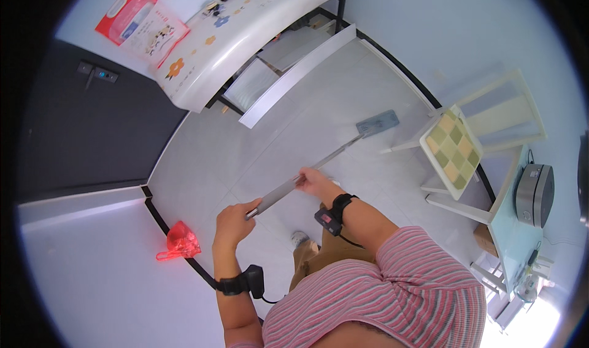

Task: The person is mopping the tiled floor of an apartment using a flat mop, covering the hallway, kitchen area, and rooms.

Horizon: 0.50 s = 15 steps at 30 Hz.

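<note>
while the left hand closes round the mop handle near its top end and the right hand grips lower, likely spaced for leverage, the flat mop head rests on the floor beyond them, near a chair.

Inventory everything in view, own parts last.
mop: 1, grey, head on floor
covered table: 1, white flowered, top
package: 1, red-white, top left
small items: several, dark, covered table
chair: 1, white, right
cushion: 1, green-cream, on chair
side table: 1, pale, right
appliance: 1, grey, on side table
box: 1, brown, by side table
bag: 1, red, lower left
door: 1, dark grey, left
wrist devices: 2, black, lower centre
shirt: 1, pink striped, bottom
left hand: 1, bare, gripping mop
right hand: 1, bare, gripping mop
</note>
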Available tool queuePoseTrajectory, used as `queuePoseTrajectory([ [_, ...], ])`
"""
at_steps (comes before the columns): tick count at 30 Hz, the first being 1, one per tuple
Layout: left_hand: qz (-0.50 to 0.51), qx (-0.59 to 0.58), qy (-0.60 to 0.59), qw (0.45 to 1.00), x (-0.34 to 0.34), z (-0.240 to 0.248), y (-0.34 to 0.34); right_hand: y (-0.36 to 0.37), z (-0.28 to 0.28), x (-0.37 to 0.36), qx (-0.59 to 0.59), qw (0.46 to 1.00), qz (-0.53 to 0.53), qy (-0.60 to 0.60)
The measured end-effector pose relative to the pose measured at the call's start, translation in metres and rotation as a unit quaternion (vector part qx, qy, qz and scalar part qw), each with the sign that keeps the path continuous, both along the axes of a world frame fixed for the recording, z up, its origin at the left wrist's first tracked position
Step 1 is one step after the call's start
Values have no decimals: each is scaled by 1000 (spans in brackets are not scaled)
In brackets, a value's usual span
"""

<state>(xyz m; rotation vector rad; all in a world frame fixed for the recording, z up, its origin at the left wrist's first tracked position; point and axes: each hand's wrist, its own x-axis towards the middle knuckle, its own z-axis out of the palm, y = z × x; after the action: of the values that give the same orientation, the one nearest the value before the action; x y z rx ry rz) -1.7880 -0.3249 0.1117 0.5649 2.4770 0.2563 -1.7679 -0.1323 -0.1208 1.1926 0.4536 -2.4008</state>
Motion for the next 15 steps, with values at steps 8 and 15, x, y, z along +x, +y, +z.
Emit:
queuePoseTrajectory([
  [8,133,-29,46,990,76,12,-136,-158,17,8,-5,993,110,46],
  [15,155,-68,45,984,138,0,-199,-232,11,36,71,969,221,83],
])
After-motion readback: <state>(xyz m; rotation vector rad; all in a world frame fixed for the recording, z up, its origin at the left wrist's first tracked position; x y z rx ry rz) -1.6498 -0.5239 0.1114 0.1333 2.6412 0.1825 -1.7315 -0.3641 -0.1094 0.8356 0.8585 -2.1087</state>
